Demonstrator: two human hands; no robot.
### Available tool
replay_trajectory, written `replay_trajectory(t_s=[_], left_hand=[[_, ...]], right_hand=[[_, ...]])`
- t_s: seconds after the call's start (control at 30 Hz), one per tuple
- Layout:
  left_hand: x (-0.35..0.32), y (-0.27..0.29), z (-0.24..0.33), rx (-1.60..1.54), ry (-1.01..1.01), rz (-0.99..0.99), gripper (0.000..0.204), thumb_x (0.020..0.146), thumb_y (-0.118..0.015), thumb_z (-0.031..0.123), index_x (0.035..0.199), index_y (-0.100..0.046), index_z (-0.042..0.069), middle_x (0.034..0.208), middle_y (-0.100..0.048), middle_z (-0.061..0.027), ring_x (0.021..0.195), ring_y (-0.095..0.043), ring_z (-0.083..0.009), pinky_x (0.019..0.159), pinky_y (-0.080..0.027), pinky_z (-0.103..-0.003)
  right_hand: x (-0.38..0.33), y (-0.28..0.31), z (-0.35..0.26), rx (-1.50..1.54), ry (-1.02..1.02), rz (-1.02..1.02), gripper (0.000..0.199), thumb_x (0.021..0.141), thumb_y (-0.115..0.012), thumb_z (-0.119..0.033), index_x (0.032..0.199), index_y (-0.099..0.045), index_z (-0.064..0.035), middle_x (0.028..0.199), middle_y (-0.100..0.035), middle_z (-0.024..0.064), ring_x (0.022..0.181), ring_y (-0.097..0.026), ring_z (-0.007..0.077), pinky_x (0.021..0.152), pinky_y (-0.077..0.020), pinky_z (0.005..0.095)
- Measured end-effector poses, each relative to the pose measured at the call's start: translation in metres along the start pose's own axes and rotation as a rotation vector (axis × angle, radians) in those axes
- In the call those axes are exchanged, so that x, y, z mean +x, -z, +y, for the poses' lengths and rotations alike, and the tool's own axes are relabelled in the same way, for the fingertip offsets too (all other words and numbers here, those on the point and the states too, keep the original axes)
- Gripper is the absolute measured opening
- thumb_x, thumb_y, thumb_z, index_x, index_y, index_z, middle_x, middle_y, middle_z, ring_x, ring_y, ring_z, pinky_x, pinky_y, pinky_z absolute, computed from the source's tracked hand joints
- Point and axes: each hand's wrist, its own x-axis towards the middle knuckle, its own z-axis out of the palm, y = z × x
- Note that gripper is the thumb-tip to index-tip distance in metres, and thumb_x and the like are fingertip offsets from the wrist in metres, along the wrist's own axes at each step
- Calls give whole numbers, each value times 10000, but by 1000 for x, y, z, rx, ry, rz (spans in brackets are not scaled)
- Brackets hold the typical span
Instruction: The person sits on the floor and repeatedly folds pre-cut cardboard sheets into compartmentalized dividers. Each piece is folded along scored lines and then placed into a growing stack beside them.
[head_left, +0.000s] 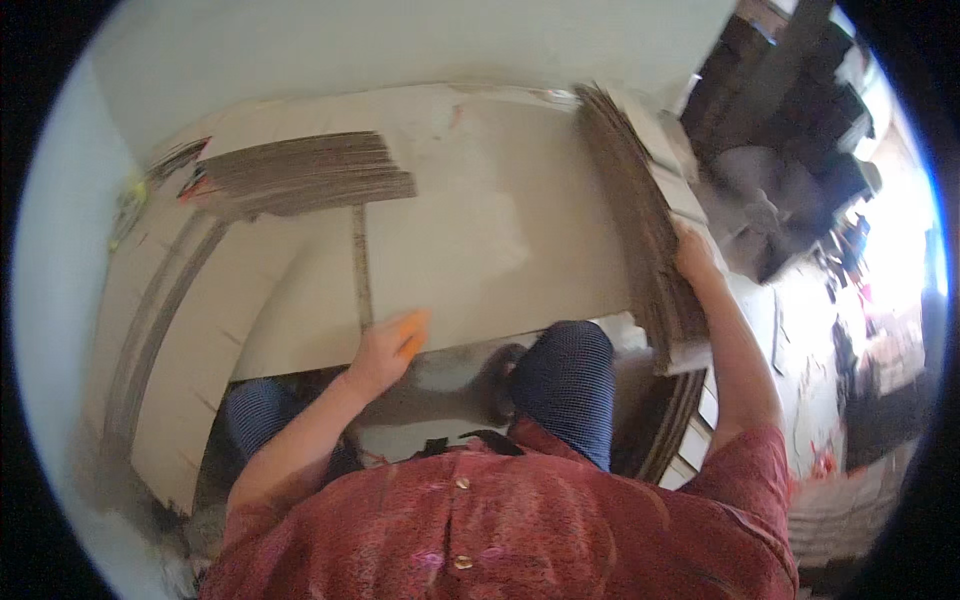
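A large pale cardboard sheet (480, 230) lies flat in front of me. My left hand (385, 350) rests on its near edge, fingers closed around a small orange tool (412, 333). My right hand (692, 255) presses on a thick stack of flattened cardboard (640, 220) standing on edge at the right of the sheet. A thin dark strip (360, 265) runs across the sheet from my left hand toward the far side.
A second stack of flattened cardboard (300, 180) lies at the far left of the sheet. More cardboard sheets (170, 330) lie at the left. A pale wall (400, 50) stands behind. A dark cluttered area (790, 130) lies at the upper right. My knee (565, 370) is bent below the sheet.
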Motion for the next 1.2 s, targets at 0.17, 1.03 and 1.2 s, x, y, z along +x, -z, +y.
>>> replay_trajectory(t_s=[0.17,1.03,1.2], left_hand=[[67,84,-36,363,32,361,408,871,-634,172,1253,-545,58,1277,-550,-172,1151,-541,-334,968,-443,-406],[158,134,-29,143,-97,62,331,888,-595,102,1217,-613,84,1183,-641,-95,1085,-609,-222,941,-477,-314],[34,35,18,321,-552,-184,465,794,-699,180,1230,-573,80,1334,-506,-144,1245,-469,-337,1044,-404,-408]], right_hand=[[-14,27,-45,-84,-81,63,571,819,-575,-88,1364,-404,-85,1334,-478,188,1227,-467,384,964,-408,548],[-166,-41,-282,2059,246,-712,430,965,-527,-220,1318,-475,20,1157,-618,209,973,-643,266,806,-526,340],[-160,-58,-273,2135,63,-478,310,919,-580,-114,1196,-579,27,1127,-622,182,967,-636,244,785,-519,308]])
